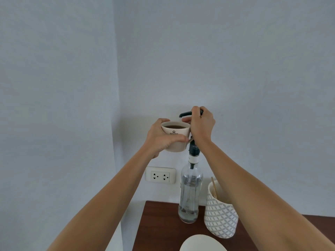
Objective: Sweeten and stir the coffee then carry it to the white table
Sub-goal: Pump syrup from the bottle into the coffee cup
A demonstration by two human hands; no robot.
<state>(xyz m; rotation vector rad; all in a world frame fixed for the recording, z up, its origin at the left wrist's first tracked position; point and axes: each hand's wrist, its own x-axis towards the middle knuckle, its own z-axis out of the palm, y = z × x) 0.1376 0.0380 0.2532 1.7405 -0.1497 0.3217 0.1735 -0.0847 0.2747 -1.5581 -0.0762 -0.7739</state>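
Step in hand, judged from the frame: sweetening, i.e. dosing syrup from the pump into the cup.

L to R: the wall socket [160,176] is sitting low on the wall, clear of the action. The left hand [161,140] is holding the coffee cup [176,136] up in the air, fingers wrapped round its body, thumb across the front; coffee is showing dark inside, approx. level. The pump spout [184,114] is pointing left, its tip just above the cup's far rim. The right hand [202,125] is clenching over the pump head, pressing down on the syrup bottle [190,192], which is standing upright on the brown table [159,223]. Whether syrup is actually flowing, cannot tell.

To do it well: the person is needing to keep the cup under the tip, w/ rim level, and press straight down so the bottle isn't tipping.

Further R: the patterned holder [221,216] w/ wooden stir sticks [214,187] is standing just beside the bottle, ready for stirring.
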